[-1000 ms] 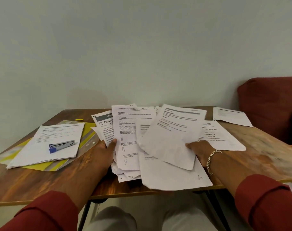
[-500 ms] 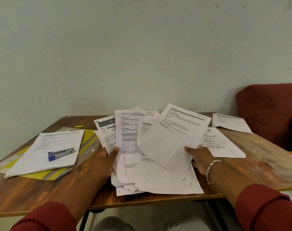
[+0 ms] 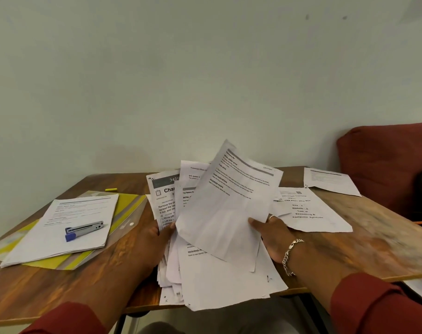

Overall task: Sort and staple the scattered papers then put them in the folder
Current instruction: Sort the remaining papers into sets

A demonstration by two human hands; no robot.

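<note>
The right hand point(image 3: 275, 233) pinches the right edge of a top sheet point(image 3: 227, 206), thumb on its face, and that sheet stands tilted up off the loose pile of papers point(image 3: 219, 273) in the middle of the wooden table point(image 3: 378, 239). The other fingers are behind the paper, so how they curl I cannot tell. The left hand point(image 3: 154, 239) grips the pile's left edge, thumb on top, fingertips hidden under the sheets. The near edge of the pile overhangs the table.

Far left lies a yellow folder point(image 3: 130, 206) under a clear sleeve, mostly covered by a neat stack point(image 3: 60, 237) of sheets with a stapler point(image 3: 84, 230) resting on it. Two more sheets point(image 3: 306, 213) lie to the right, the far one point(image 3: 330, 180) near a red cushion point(image 3: 383, 165) that the frame cuts off. The small print is too blurred to read
</note>
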